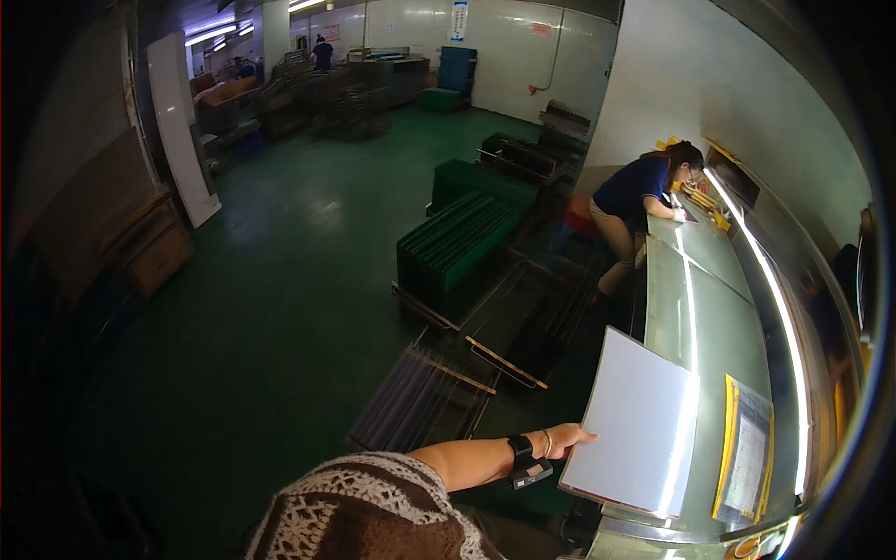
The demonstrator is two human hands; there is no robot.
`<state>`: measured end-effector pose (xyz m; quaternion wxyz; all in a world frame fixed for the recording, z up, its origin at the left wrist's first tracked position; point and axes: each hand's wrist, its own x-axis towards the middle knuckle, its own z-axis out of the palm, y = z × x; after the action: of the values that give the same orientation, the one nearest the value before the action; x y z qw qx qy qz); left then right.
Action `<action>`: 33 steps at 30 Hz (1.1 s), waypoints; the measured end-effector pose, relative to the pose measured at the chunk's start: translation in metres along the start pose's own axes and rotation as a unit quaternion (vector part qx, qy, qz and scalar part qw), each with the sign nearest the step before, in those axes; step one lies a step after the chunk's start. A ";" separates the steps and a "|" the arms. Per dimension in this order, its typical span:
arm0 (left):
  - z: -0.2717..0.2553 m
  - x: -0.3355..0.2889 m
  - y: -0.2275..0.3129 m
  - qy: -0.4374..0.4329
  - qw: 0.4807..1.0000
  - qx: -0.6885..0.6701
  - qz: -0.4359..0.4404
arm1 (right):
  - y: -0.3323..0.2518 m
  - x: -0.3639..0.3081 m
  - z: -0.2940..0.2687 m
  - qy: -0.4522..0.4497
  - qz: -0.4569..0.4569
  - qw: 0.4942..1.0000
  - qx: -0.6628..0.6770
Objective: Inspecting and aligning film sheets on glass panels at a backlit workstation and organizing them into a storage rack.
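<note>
My left hand [566, 439] is closed on the left edge of a flat white rectangular panel [635, 429], its thumb lying on the top face. The panel is tilted over the near end of a pale green-grey workbench [665, 317] and has a thin brownish edge. Bright lamp light reflects along its right side. A black strap with a small box [530, 467] is on my left wrist. To the right of the panel, papers in a yellow-edged clear folder [744, 453] lie on the bench. My right hand is not in view.
A co-worker [635, 191] leans over the far end of the bench, near a lit tube lamp [761, 257]. Green slotted racks [457, 243] and dark low racks [411, 397] stand on the floor left of the bench. A white upright panel [177, 131] is at the far left.
</note>
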<state>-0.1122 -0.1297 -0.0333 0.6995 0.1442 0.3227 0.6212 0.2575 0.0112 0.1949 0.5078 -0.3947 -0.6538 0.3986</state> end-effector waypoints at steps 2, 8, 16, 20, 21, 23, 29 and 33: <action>0.025 -0.014 0.011 0.002 1.000 -0.008 -0.008 | -0.011 -0.014 0.011 0.020 0.020 0.999 0.035; 0.044 -0.030 0.025 -0.118 0.988 -0.094 0.020 | -0.056 -0.058 0.037 0.091 0.078 0.983 0.138; 0.114 -0.045 0.032 -0.270 0.958 -0.098 0.003 | -0.125 -0.102 0.048 0.214 0.117 0.934 0.263; 0.154 -0.033 0.047 -0.266 0.939 0.216 0.039 | -0.124 -0.101 0.007 0.233 0.083 0.936 0.249; 0.147 -0.021 0.044 -0.270 0.938 0.213 0.037 | -0.104 -0.083 -0.013 0.202 0.063 0.956 0.206; 0.129 0.017 0.035 -0.146 0.834 0.453 0.280 | -0.061 -0.063 -0.046 0.146 0.025 0.983 0.112; 0.119 -0.037 0.068 -0.306 0.912 -0.254 0.097 | -0.058 -0.109 0.171 -0.236 -0.307 0.840 -0.381; 0.084 -0.032 0.037 -0.132 0.952 -0.246 0.127 | 0.009 -0.137 0.197 -0.346 -0.285 0.777 -0.441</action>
<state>-0.0891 -0.1373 0.0608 0.6646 0.0882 0.0434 0.7407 0.0896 -0.1357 0.1060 0.1080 -0.2065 -0.9724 0.0135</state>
